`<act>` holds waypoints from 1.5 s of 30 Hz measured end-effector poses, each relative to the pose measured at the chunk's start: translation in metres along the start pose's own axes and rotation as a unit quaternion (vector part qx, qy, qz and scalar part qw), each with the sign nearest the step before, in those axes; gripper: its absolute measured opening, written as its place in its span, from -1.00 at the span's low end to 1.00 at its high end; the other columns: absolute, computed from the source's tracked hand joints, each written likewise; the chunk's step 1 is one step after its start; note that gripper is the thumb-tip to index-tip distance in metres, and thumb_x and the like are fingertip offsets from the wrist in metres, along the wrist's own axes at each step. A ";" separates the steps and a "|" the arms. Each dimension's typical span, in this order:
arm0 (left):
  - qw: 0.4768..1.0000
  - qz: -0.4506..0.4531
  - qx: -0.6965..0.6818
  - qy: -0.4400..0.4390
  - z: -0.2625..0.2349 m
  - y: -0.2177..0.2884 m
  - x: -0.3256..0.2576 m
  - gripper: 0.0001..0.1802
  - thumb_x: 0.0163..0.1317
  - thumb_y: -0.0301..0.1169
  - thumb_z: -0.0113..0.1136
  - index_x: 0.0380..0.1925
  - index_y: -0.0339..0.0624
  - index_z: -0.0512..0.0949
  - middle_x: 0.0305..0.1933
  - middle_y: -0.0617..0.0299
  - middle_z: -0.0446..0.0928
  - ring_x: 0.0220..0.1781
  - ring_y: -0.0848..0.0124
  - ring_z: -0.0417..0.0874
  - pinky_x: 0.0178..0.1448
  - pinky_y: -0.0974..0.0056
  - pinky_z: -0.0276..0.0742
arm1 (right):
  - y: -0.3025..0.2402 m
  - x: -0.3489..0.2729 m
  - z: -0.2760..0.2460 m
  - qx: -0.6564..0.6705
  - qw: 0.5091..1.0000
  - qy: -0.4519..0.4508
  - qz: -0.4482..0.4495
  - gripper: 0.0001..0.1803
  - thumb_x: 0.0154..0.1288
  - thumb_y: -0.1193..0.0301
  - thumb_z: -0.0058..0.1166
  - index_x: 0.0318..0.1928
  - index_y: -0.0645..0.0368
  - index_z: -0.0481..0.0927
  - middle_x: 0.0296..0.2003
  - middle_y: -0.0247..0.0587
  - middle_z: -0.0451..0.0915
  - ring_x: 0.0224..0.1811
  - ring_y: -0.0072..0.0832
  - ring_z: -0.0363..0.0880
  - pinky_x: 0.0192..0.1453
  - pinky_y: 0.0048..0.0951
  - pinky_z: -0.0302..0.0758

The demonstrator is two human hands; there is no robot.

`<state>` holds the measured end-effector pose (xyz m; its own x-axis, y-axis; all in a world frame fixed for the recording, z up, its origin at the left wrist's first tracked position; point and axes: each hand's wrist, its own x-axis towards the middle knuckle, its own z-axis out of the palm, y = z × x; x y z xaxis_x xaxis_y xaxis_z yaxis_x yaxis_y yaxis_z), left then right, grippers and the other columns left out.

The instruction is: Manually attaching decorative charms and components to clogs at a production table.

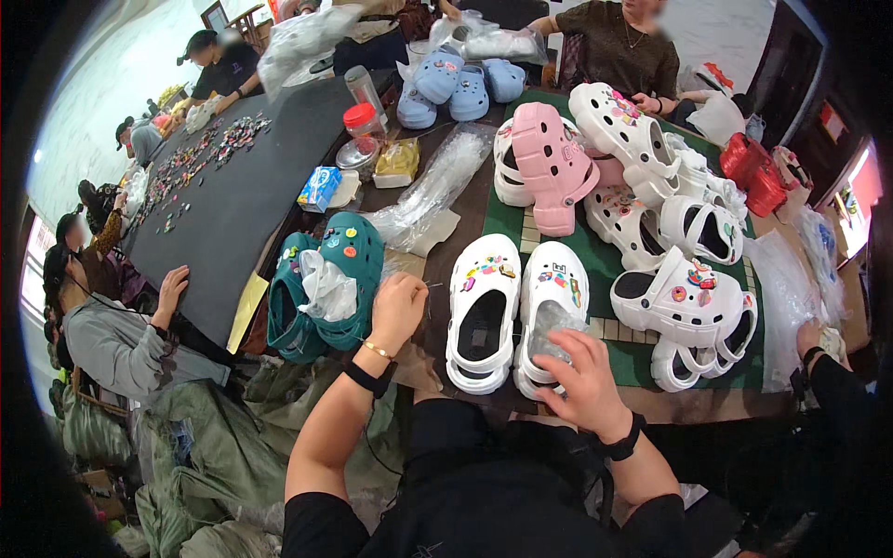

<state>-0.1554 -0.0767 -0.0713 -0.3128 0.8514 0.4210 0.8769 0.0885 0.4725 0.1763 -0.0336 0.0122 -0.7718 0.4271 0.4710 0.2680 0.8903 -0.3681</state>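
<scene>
A pair of white clogs with colourful charms stands in front of me: the left clog (482,312) has a bare dark insole, and crumpled clear plastic (551,327) lies in the right clog (558,270). My right hand (591,383) reaches over that clog's heel, its curled fingers on the plastic. My left hand (400,305) is closed beside the teal clogs (352,256), its fingertips curled in; a thin strand seems to show by them, but what they hold is unclear. White tissue (327,290) is stuffed in the nearer teal clog.
White charm-covered clogs (684,293) and a pink clog (555,167) pile on the green mat (595,349) to the right. Blue clogs (470,93), a red-lidded jar (363,121) and plastic sleeves (433,191) lie farther back. People work around a dark table (265,181) with scattered charms.
</scene>
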 end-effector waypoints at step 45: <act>0.989 -0.107 -0.011 -0.101 -0.059 0.000 0.067 -0.79 -0.03 -0.36 0.18 -0.46 -0.26 0.66 -0.45 -0.08 0.61 -0.39 0.05 0.67 -0.23 0.14 0.58 | -0.028 -0.025 0.011 0.336 0.901 0.068 0.264 -0.89 0.20 0.62 0.05 -0.29 0.33 0.63 -0.39 -0.19 0.60 -0.47 -0.60 0.54 -0.40 -0.59 0.44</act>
<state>-0.1981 -0.0506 0.0024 -0.4084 0.9007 0.1479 0.7904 0.2680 0.5508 0.1822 -0.0715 0.0020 -0.5483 0.8199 0.1644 0.1322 0.2791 -0.9511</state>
